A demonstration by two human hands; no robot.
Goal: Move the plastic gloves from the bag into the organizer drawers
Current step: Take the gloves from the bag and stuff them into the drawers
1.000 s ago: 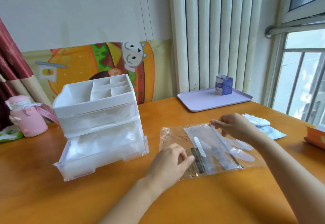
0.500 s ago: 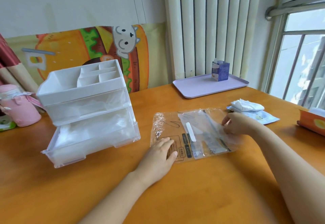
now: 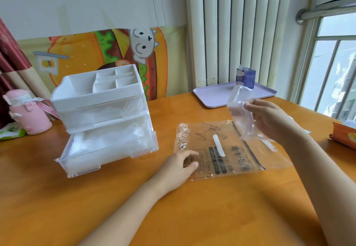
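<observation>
**one glove out of the bag, drawer waiting open**

a person seated at the orange wooden table (image 3: pixel 212 216) works with both forearms stretched forward over the tabletop. the right hand (image 3: pixel 269 120) is raised clear of the table, wrist cocked, thumb and fingers closed round a crumpled clear plastic glove (image 3: pixel 238 103), which hangs in the air above the far right part of the bag (image 3: pixel 237 157). the bag, clear with dark printing and a white strip on it, lies flat on the table between the two arms. the left hand (image 3: pixel 179 168) lies palm down on the bag's near left corner, fingers loosely bent and thumb stretched out along the plastic, pressing it to the table and gripping nothing.

to the left of the bag stands the white organizer (image 3: pixel 96 95), with divided compartments on top. its lower drawer (image 3: pixel 86 161) juts forward toward the person and holds a heap of clear plastic. behind the bag, a lavender tray (image 3: pixel 215 97) carries a small blue carton (image 3: pixel 246 77). a pink bottle (image 3: pixel 28 114) stands at the far left of the table.
</observation>
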